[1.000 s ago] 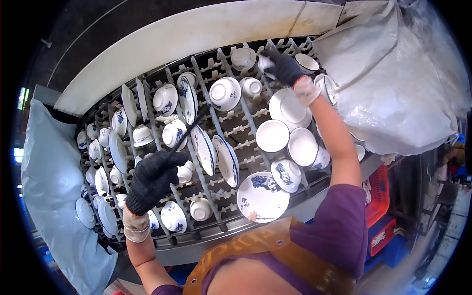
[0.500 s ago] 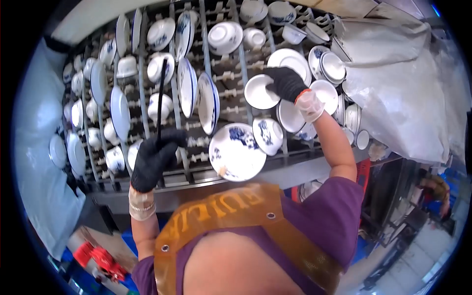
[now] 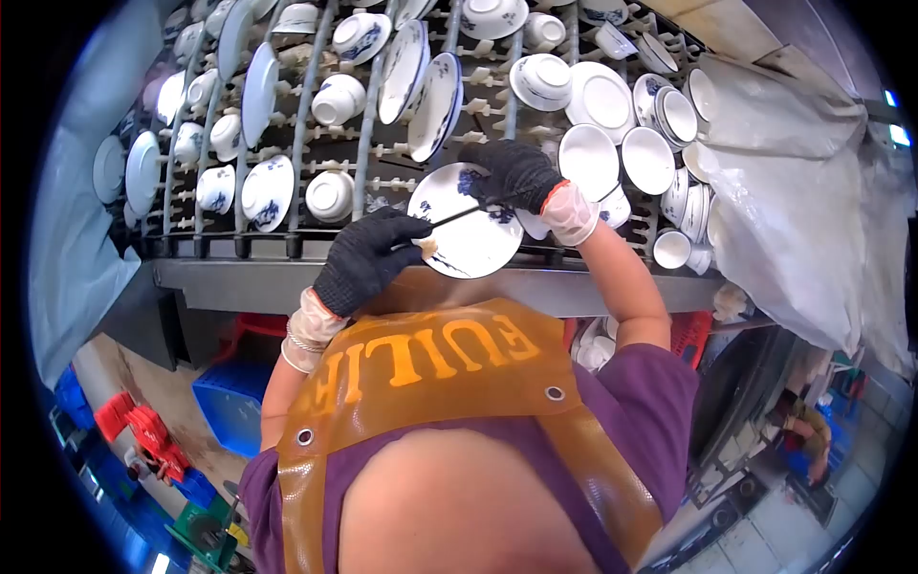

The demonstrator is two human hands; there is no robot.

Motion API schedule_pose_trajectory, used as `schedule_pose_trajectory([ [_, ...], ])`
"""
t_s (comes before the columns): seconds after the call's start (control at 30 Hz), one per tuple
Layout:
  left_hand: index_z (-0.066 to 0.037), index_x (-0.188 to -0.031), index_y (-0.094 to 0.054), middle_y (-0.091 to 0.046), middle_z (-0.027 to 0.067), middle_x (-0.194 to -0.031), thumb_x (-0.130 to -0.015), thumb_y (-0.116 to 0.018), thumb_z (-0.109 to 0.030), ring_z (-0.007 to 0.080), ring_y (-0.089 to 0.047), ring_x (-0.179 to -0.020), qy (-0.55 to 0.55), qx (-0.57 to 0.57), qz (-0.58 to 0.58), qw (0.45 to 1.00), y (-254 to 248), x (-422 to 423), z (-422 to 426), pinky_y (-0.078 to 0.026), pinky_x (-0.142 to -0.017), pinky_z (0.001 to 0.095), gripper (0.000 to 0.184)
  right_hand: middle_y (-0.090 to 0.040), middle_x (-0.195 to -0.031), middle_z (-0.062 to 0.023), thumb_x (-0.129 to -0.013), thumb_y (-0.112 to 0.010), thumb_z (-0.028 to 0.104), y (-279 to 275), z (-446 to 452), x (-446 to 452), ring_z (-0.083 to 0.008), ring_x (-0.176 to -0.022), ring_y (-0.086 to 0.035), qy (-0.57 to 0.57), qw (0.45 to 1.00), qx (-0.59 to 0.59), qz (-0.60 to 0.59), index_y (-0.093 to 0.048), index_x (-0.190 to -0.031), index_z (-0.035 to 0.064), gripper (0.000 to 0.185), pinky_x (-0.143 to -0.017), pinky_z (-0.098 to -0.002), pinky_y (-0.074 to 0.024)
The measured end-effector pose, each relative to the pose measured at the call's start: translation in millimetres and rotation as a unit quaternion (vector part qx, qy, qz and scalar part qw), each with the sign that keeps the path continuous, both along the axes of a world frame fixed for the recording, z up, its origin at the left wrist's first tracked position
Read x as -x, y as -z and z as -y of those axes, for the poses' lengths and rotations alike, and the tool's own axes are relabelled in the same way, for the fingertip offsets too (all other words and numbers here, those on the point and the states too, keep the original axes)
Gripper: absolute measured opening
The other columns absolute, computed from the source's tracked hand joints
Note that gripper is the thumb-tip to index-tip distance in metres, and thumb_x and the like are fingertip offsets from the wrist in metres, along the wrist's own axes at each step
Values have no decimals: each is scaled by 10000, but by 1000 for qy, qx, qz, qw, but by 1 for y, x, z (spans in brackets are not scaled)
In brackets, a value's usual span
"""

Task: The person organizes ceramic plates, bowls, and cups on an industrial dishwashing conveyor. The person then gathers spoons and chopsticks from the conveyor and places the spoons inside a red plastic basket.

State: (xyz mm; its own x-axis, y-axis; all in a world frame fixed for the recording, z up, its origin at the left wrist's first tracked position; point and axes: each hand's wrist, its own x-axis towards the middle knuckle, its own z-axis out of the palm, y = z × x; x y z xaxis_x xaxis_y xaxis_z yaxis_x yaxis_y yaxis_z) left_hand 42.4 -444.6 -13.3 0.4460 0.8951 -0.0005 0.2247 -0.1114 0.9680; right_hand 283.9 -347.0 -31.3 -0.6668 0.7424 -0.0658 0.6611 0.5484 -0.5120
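At one o'clock, the round blue-and-white ceramic plate (image 3: 470, 249) is hidden by the black-gloved right hand (image 3: 516, 176), grip unclear; a thin black stick (image 3: 455, 217) is clamped in the black-gloved left hand (image 3: 365, 258).

The one camera sits on the wearer's head, facing forward and steeply down through a wide, round-edged lens. The amber apron (image 3: 445, 364) is nearest, below; the left hand (image 3: 368, 258) and right hand (image 3: 516, 177) lie farther out, before the dish conveyor (image 3: 362, 182), which recedes across the top between plastic sheets (image 3: 794, 182).
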Motion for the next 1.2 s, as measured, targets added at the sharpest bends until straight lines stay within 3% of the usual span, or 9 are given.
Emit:
schedule_pose_trajectory([
  [0.1,-72,-1060,-593,-558,134,-1000,-635,-722,-102,244,-599,-852,-1,-48,-73,996,-7,-4,18,-479,-756,315,445,-618,-863,-151,-723,-629,264,-38,-5,2,-320,-807,-591,62,992,97,57,-591,-970,67,318,-732,-386,-453],
  [0.13,-110,-1114,-567,-521,139,-1065,-616,-740,-179,251,-584,-902,-40,234,59,970,4,-9,23,-465,-799,340,532,-620,-836,-153,-730,-617,251,-50,-3,2,-321,-799,-594,88,990,76,77,-596,-916,47,277,-725,-389,-455],
  [0.17,-135,-1119,-561,-521,131,-1056,-651,-710,-224,267,-573,-903,22,-60,-148,987,6,-7,26,-461,-787,367,499,-619,-839,-161,-735,-606,239,-57,1,1,-323,-801,-595,110,991,37,73,-582,-948,48,287,-711,-388,-459],
  [0.4,-108,-928,-621,-586,108,-797,-725,-628,-168,281,-575,-766,-31,-138,-220,965,29,-34,23,-461,-673,362,212,-613,-772,-196,-781,-545,305,-61,18,11,-343,-717,-598,329,934,-139,20,-503,-1090,5,433,-639,-427,-468],
  [0.6,-18,-959,-616,-635,102,-880,-794,-588,-37,169,-602,-805,-220,-15,-23,975,25,9,32,-466,-722,268,168,-575,-1067,-167,-677,-683,385,-16,-29,-112,-297,-968,-558,246,961,-117,38,-538,-1105,40,568,-841,-361,-436],
  [0.83,-17,-1001,-619,-620,14,-844,-826,-582,-55,70,-542,-778,-365,106,94,920,12,35,43,-418,-685,197,183,-608,-908,-140,-647,-678,192,-39,-31,-127,-318,-834,-581,70,981,-17,179,-604,-956,79,337,-753,-382,-459],
  [1.0,-44,-1031,-599,-586,-23,-777,-890,-513,-217,1,-322,-451,-395,112,130,902,-2,27,51,-225,-386,174,239,-570,-765,-95,-693,-634,178,-107,22,-54,-254,-719,-584,62,961,-266,54,-584,-875,112,199,-623,-349,-461],
  [1.13,-27,-1112,-551,-602,22,-945,-919,-448,-267,24,-451,-572,-349,108,180,913,10,13,38,-365,-503,182,325,-557,-705,-60,-733,-576,226,-96,50,31,-217,-642,-566,-103,923,-367,42,-552,-696,129,106,-565,-328,-463],
  [1.2,-19,-1161,-521,-575,58,-1063,-925,-428,-273,94,-536,-863,-362,101,208,903,20,4,27,-433,-771,245,359,-527,-693,-56,-689,-570,200,-44,48,45,-215,-654,-556,-197,900,-387,-44,-544,-683,121,84,-551,-324,-466],
])
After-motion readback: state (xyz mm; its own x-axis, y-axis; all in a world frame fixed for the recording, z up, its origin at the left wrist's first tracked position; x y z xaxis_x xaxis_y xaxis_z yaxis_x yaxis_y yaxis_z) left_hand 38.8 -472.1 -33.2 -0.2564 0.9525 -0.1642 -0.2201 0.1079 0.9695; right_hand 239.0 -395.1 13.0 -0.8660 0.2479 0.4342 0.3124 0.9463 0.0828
